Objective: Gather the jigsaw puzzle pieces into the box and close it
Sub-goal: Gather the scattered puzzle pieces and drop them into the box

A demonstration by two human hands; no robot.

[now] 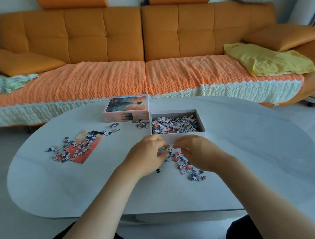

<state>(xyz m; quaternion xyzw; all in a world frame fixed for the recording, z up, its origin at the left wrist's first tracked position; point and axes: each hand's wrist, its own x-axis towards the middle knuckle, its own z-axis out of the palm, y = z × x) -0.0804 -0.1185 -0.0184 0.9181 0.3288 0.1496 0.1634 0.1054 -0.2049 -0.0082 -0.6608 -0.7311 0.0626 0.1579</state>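
left hand (147, 154) and right hand (197, 152), fingers curled onto the loose puzzle pieces (184, 166) on the counter (245, 147) just in front of the open box (201, 133); risk: a shallow two-hand scoop could shed pieces outside the box wall on the lift.

Box lid (126, 107) lettering illegible; sofa (112, 39) cropped

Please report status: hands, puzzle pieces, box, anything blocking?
Left hand pinches near pile; right hand curled over it, hold unclear. Box open, part full. Lid aside; loose pieces on sheet.
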